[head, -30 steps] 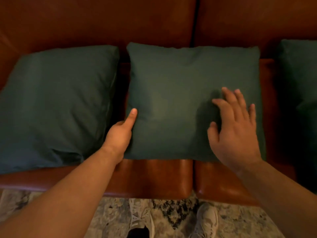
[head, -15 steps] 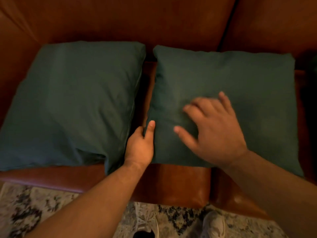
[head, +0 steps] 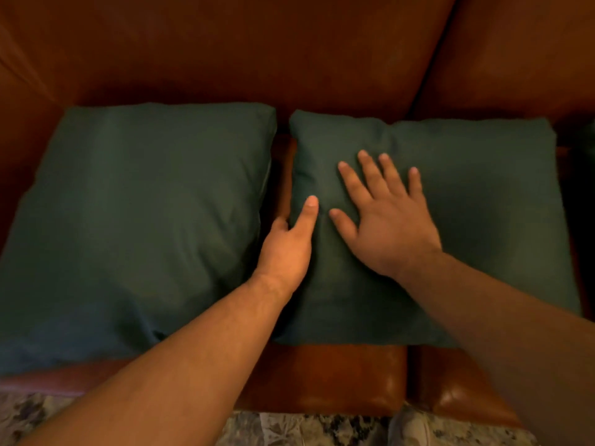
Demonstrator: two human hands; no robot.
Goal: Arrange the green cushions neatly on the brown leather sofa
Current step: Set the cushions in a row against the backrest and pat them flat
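Note:
Two dark green cushions lie flat side by side on the brown leather sofa [head: 338, 378]. The left cushion [head: 145, 220] is untouched. My left hand [head: 286, 249] holds the left edge of the second cushion [head: 483, 220]: its thumb lies on top and its fingers are hidden in the gap between the two cushions. My right hand [head: 383, 220] lies flat on that same cushion near its left side, fingers straight and spread. A sliver of a third green cushion [head: 590, 149] shows at the far right edge.
The sofa backrest [head: 257, 53] rises right behind the cushions, with a seam to the right. A patterned rug [head: 306, 429] and the toe of my shoe [head: 409, 426] show below the seat's front edge.
My right hand has slid leftward across the second cushion and spread its fingers. My left hand stays at that cushion's left edge. The view has turned left, so the third cushion has almost left the frame.

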